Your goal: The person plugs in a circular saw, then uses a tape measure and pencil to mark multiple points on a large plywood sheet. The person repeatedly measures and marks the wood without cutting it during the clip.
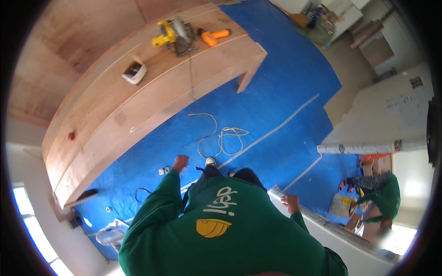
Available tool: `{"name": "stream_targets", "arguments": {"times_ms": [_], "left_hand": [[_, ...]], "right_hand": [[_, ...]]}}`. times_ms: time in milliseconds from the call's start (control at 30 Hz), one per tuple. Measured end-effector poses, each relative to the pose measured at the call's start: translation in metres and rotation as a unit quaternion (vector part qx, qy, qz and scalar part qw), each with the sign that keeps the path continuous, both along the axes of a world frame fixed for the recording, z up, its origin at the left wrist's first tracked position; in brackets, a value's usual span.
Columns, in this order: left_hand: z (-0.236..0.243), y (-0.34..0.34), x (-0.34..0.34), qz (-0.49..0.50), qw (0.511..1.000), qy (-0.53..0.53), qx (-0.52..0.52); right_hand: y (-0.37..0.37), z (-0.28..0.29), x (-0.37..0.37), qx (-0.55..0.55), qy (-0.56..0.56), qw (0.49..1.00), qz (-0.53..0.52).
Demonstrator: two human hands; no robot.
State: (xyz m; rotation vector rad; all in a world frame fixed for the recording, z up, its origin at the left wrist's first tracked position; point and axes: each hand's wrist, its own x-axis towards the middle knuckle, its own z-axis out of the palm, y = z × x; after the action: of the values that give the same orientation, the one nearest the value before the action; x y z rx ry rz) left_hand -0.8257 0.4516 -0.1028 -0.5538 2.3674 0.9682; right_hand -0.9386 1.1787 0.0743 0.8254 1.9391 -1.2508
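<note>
Over the blue floor sheet (285,83), the left hand (181,163) hangs with its fingers half curled; nothing shows in its grip, though I cannot tell whether the palm is bare; the right hand (291,203) has loosely bent fingers beside the near end of a white panel (350,248), and whether they touch its edge I cannot tell; the panel, at the person's right and running off toward the lower right, is probably stiff and heavy, with corners liable to chip; if it lifts at all, two palms set well apart along its long edge look the best hold.

Beyond the left hand, a pale cord (221,138) lies in loose loops on the sheet, ahead of a white-toed shoe (211,162); it should be light, limp, tough and apt to snag; best gripped by several loops together.

Counted outward: two hands; one panel; one looped cord; two small white blocks (161,171) just left of the left hand; one long wooden bench (106,101), bearing one yellow circular saw (170,34), one orange drill (214,37), one open white container (134,72), contents too small to count, and one small red object (71,136); far right, one co-worker (389,198) in green, bending near a pale box (340,205).
</note>
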Motion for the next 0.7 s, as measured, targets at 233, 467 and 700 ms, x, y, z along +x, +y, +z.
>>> {"name": "stream_targets", "arguments": {"times_ms": [233,467,700], "left_hand": [[0.121,-0.027,-0.214,0.141,0.956,0.155,0.204],[0.253,0.053,-0.395,0.038,0.925,0.172,0.337],[0.211,0.07,-0.561,0.079,0.959,0.26,0.074]], "right_hand": [[-0.034,-0.018,0.014,-0.011,-0.084,0.991,-0.103],[0.018,-0.144,-0.022,0.11,0.273,0.758,0.582],[0.034,-0.034,-0.35,-0.041,-0.077,0.996,-0.027]]}}
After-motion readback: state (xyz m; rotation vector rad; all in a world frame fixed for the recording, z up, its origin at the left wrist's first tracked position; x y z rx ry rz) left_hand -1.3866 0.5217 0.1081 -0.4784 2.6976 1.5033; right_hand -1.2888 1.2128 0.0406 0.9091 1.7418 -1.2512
